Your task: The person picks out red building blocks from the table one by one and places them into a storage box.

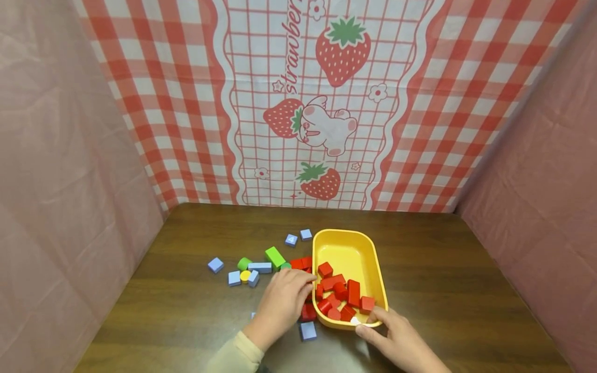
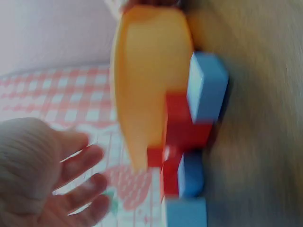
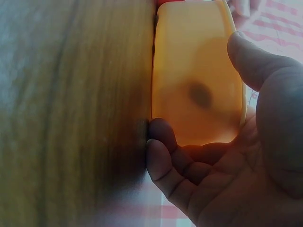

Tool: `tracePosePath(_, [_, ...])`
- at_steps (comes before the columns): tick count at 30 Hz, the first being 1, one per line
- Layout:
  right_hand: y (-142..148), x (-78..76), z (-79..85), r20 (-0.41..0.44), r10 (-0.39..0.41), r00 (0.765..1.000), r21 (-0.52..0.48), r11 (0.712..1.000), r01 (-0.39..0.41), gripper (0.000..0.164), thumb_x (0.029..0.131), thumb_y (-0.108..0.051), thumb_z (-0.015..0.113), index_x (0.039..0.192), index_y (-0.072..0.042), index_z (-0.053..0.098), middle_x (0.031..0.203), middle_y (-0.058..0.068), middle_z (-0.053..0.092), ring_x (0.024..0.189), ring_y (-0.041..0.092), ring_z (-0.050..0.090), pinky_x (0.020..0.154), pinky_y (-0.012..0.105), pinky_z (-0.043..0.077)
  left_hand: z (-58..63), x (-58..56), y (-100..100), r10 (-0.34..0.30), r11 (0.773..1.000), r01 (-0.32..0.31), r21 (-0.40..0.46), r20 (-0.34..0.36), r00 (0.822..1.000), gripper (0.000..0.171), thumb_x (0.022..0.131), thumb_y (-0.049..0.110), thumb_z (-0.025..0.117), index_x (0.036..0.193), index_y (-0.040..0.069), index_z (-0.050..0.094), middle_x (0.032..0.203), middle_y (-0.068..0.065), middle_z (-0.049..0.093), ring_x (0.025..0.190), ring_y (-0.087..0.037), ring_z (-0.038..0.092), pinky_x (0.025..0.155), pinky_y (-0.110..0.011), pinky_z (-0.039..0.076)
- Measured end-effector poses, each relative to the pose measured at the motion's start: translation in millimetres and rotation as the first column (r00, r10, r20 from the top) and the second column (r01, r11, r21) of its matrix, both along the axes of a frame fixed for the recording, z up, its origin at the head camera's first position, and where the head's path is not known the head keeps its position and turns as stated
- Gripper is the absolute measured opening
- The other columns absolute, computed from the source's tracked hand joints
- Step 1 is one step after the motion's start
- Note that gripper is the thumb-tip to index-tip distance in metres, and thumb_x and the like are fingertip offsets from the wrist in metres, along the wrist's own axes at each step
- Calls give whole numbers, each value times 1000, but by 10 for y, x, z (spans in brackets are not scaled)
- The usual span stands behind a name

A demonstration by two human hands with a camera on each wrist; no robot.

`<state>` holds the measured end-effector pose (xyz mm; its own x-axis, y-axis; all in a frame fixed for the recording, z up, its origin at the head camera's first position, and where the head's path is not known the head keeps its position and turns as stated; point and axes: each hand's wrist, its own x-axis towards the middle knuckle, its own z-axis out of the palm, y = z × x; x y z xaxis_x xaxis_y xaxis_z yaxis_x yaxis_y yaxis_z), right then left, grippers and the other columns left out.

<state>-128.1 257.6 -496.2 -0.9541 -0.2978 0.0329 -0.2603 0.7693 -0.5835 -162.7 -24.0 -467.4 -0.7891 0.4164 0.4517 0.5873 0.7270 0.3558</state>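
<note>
A yellow plastic bin (image 1: 351, 234) stands on the table with several red blocks (image 1: 353, 293) inside its near half. My right hand (image 1: 400, 339) grips the bin's near right corner. In the right wrist view its thumb (image 3: 255, 59) lies at the rim and the fingers curl round the wall low by the table. My left hand (image 1: 283, 300) hovers at the bin's left rim, its fingers loosely spread and holding nothing in the left wrist view. More red blocks (image 1: 308, 312) lie beside the bin, partly hidden under the left hand.
Left of the bin lie a green block (image 1: 275, 257), a green cylinder (image 1: 244, 263), a yellow round piece (image 1: 244, 276) and several blue blocks (image 1: 259, 268). One blue block (image 1: 308, 331) sits near the bin's front left corner. A checked strawberry cloth (image 1: 326, 129) hangs behind the table (image 1: 443, 259).
</note>
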Motion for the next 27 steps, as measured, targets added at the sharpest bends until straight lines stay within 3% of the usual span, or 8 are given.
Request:
tracePosePath(4, [17,2,-1,-4,-3,1000,6,1000,3,32,87,-56,67,96,-25,65,92,-9,59,84,13,52,73,36,47,-49,43,-134,-4,995,14,-102,101,995,28,89,33,73,112,17,76,108,5,68,99,-15,52,87,-41,48])
tracePosePath(9, [26,0,-13,-24,-6,1000,-8,1000,6,27,86,-56,68,88,-29,61,85,-9,56,79,14,51,66,29,43,-187,116,-96,-26,977,52,-207,126,992,37,84,41,77,112,17,76,111,2,65,99,-17,51,86,-38,48])
tracePosePath(18, [23,-5,-41,-35,7,999,-6,1000,-7,28,87,-57,66,90,-30,62,89,-11,58,82,12,52,72,34,46,-326,134,-43,27,977,-2,-214,113,993,29,81,34,81,102,18,71,99,5,64,89,-14,54,76,-34,52])
tracePosePath(27, [28,-7,-44,-29,1,1000,-7,1000,-1,29,86,-58,67,89,-30,61,87,-10,56,81,14,51,70,33,44,-334,86,-247,114,973,-99,-210,58,992,25,81,30,81,99,16,71,95,2,64,87,-18,57,73,-37,53])
